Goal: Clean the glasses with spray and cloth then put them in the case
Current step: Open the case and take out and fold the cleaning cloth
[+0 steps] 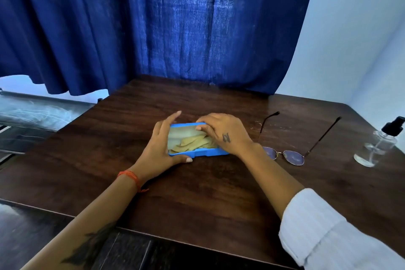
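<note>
A blue glasses case [198,153] lies open in the middle of the dark wooden table [197,199], with a crumpled yellow cloth [192,143] inside it. My left hand [161,149] grips the case's left end, thumb along its front edge. My right hand [223,132] holds the right end, fingers over the far rim and reaching in toward the cloth. The round wire-framed glasses [291,155] rest on the table to the right of the case, temples unfolded and pointing away. A clear spray bottle [378,143] with a black pump stands at the far right.
A dark blue curtain [153,28] hangs behind the table's far edge. A white wall [361,39] rises at the right. A grey surface [32,112] lies beyond the table's left edge. The table's near edge runs close to my forearms.
</note>
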Demonstrator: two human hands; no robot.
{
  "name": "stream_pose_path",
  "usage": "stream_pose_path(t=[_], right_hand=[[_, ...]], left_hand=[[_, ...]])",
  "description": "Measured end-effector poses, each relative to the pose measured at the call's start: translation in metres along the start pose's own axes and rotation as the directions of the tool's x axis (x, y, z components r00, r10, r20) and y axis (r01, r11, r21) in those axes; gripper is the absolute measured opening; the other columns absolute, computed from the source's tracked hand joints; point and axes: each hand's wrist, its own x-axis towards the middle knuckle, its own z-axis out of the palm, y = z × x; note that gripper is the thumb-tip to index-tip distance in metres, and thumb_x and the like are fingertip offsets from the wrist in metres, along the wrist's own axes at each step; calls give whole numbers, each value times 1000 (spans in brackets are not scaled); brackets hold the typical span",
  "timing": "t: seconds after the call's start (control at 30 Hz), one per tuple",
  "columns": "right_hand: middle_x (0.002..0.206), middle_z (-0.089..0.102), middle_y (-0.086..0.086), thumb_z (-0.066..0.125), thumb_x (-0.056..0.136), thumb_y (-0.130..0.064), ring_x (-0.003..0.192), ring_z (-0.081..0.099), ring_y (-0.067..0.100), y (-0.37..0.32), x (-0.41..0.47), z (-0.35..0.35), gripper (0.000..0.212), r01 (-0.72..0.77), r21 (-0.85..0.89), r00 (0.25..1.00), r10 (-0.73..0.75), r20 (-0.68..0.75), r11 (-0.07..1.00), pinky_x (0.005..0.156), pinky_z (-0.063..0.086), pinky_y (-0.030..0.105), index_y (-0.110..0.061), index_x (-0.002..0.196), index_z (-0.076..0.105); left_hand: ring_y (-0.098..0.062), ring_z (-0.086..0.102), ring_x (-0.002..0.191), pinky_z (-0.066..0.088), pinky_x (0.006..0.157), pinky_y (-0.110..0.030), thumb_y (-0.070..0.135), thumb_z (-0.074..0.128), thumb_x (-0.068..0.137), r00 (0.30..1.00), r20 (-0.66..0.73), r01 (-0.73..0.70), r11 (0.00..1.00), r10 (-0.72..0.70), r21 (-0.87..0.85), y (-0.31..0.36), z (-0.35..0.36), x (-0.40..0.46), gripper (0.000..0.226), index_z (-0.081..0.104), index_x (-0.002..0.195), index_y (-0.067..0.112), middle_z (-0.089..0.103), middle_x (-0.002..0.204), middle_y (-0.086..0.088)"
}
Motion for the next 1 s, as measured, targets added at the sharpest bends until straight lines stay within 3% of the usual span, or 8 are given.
stream_pose_path(t=[0.1,0.27,0.37,0.47,0.6,0.73,0.87,1.0], right_hand=[[105,67,-1,35,94,-50,97,59,18,5,13,-7,43,-103,46,986,96,137,994,72,41,30,-22,105,66],[105,67,-2,41,90,-56,99,57,16,7,24,-12,41,-272,199,926,200,319,942,77,42,33,-25,100,66],[116,63,-2,60,85,-45,110,50,14,2,10,-11,34,-179,216,982,189,-28,960,89,40,29,-24,112,63],[99,66,3,68,82,-19,91,59,14,-8,-14,-5,19,-84,211,896,166,-411,974,79,47,23,-14,100,68],[97,70,5,66,80,-8,93,63,22,-10,-25,8,21,-49,110,989,64,-137,993,81,50,32,-13,100,71],[105,67,4,63,84,-17,100,58,23,-14,-13,5,20,-141,61,987,135,90,988,82,46,32,-15,103,69],[101,67,2,58,88,-19,94,59,22,-20,-9,-4,12,-159,-18,984,160,77,987,74,43,31,-16,95,66],[81,69,-4,65,81,-15,75,62,11,-26,-23,-26,3,-225,247,956,263,-132,942,69,50,31,-17,84,67]], left_hand=[[-4,22,127,22,105,-23,28,87,55,1000,21,9,1000,-10,17,2,1,1,117,5,135,52,18,145,2],[-10,19,132,23,106,-27,31,86,55,999,28,35,999,-36,12,2,0,2,117,3,134,57,11,149,1],[-6,18,129,24,105,-27,29,86,56,999,21,28,1000,-28,14,4,0,1,116,4,133,57,11,149,2],[-6,17,130,24,106,-27,30,86,56,1000,14,20,1000,-20,20,4,1,1,114,5,132,58,11,150,2],[-4,16,130,23,105,-26,31,85,57,1000,3,14,999,-14,44,4,2,1,112,8,134,55,11,151,2],[-12,17,135,24,104,-28,33,84,58,1000,13,28,998,-29,60,5,1,1,111,7,135,55,9,151,2],[-14,19,135,27,103,-28,32,83,60,1000,14,27,997,-28,73,6,2,1,109,6,135,54,9,151,1],[-17,25,134,32,104,-33,31,83,61,1000,-1,11,996,-11,88,6,1,-1,109,8,139,49,13,150,-1]])
